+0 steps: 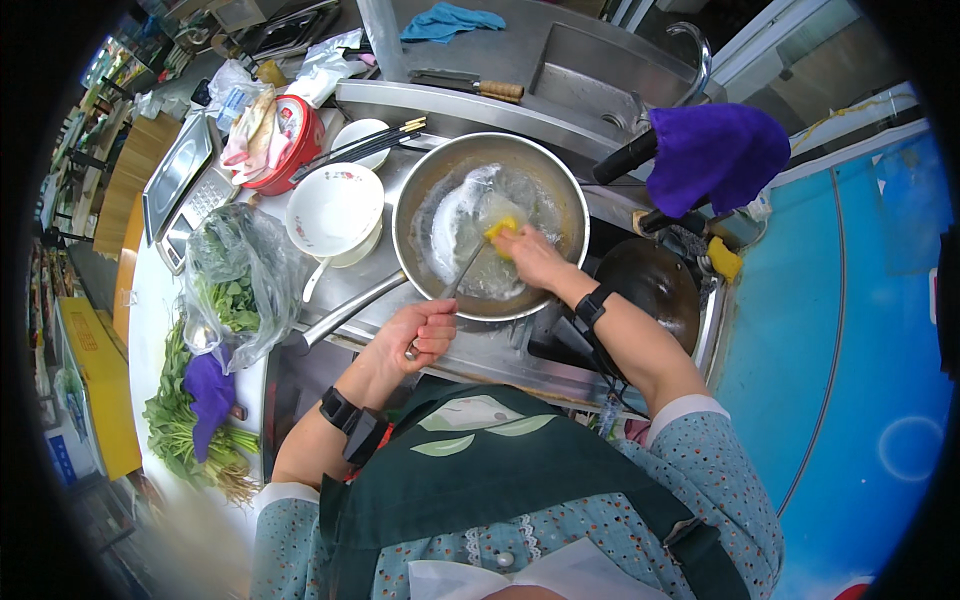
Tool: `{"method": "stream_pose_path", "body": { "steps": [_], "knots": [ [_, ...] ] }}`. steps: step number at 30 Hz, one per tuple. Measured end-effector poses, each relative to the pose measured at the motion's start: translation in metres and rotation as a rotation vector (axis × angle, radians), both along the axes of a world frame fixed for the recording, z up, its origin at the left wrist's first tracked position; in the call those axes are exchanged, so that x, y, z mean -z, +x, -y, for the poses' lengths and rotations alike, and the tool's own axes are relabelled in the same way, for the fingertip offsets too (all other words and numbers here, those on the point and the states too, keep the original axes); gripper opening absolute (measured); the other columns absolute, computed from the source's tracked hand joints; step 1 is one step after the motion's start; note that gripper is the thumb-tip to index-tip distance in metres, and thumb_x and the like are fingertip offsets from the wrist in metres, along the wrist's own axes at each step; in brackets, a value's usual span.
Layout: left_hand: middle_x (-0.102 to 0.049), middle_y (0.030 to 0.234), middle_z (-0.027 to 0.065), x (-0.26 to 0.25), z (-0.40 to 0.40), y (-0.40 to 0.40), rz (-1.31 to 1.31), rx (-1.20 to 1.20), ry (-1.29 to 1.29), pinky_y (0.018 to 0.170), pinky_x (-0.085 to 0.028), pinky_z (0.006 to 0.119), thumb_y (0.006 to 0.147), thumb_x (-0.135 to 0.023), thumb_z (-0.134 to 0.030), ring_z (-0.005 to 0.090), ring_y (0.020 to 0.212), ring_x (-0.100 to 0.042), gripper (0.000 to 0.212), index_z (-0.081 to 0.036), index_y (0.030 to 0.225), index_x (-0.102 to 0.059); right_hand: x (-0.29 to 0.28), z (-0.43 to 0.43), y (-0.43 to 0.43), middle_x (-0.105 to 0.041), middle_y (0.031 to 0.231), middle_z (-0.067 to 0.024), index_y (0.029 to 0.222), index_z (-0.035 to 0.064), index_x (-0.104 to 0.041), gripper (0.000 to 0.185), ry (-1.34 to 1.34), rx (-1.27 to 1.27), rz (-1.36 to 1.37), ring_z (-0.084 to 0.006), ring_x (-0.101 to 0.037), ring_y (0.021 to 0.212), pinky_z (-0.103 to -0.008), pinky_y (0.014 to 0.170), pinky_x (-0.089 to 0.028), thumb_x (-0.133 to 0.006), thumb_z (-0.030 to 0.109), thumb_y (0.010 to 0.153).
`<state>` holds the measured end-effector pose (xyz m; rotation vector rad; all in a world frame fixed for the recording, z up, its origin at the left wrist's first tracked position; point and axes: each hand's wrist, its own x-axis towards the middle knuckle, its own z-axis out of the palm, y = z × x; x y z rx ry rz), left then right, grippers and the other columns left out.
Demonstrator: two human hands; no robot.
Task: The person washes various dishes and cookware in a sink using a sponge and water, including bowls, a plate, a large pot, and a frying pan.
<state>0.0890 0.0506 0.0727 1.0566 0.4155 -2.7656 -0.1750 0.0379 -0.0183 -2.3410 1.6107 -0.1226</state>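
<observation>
A large steel frying pan (555, 176) with soapy, foamy water in it stands on the stainless counter, its long handle pointing to the lower left. My left hand (425, 334) is closed around the handle of a metal utensil (466, 271), whose far end reaches over the water; the shape of that end is hidden. With my right hand (526, 253) I hold a yellow sponge (501, 228) against the utensil's far end, above the water.
White bowls (334, 210), a spoon (315, 281) and black chopsticks (360, 148) lie left of the pan. Farther left are bagged greens (232, 292), a kitchen scale (196, 202) and a red tin (300, 142). A dark wok (652, 285) sits at right; behind is a sink (585, 82).
</observation>
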Motion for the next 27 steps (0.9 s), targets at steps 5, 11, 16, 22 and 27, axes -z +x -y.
{"method": "stream_pose_path", "body": {
  "steps": [5,11,16,22,27],
  "knots": [
    [-0.038,0.056,-0.0018,0.011,-0.004,0.003,-0.147,0.015,-0.078,0.027,-0.023,0.020,0.099,-0.040,-0.015,0.0056,0.035,-0.028,0.020,-0.007,0.081,-0.041,0.007,0.005,0.007,-0.057,0.118,-0.0161,0.108,0.0023,-0.062,0.031,-0.054,0.209,-0.280,-0.0350,-0.050,0.111,-0.0423,0.092,-0.043,-0.051,0.002,0.079],
    [-0.036,0.056,-0.0022,0.000,-0.013,0.000,-0.066,-0.040,-0.021,0.027,-0.023,0.020,0.099,-0.040,-0.015,0.0050,0.036,-0.028,0.019,-0.008,0.081,-0.041,0.004,0.020,-0.003,-0.057,0.114,-0.0157,0.109,0.0043,-0.061,0.031,0.023,0.103,-0.129,-0.0339,-0.050,0.109,-0.0468,0.091,-0.042,-0.049,0.004,0.080],
    [-0.036,0.055,-0.0024,0.002,-0.018,0.000,-0.066,-0.070,0.004,0.027,-0.023,0.020,0.099,-0.041,-0.016,0.0057,0.035,-0.027,0.021,-0.008,0.080,-0.041,0.018,0.018,0.009,-0.059,0.112,-0.0150,0.104,0.0048,-0.065,0.028,-0.052,0.087,-0.271,-0.0331,-0.050,0.110,-0.0445,0.089,-0.042,-0.051,0.007,0.080],
    [-0.034,0.049,-0.0047,0.022,-0.020,0.000,-0.121,0.049,0.078,0.029,-0.022,0.023,0.098,-0.044,-0.027,0.0075,0.034,-0.028,0.040,-0.014,0.061,-0.036,0.011,0.055,-0.003,-0.063,0.108,-0.0163,0.107,0.0038,-0.063,0.031,0.101,0.110,-0.378,-0.0335,-0.058,0.101,-0.0480,0.085,-0.045,-0.056,0.010,0.078],
    [-0.035,0.050,-0.0012,0.020,-0.019,0.012,-0.200,-0.020,0.102,0.030,-0.024,0.026,0.096,-0.044,-0.024,0.0113,0.034,-0.030,0.037,-0.013,0.061,-0.037,0.020,0.066,0.036,-0.054,0.120,-0.0183,0.113,0.0009,-0.056,0.037,-0.115,0.170,-0.094,-0.0341,-0.052,0.111,-0.0480,0.091,-0.041,-0.055,0.003,0.076]
  ]
}}
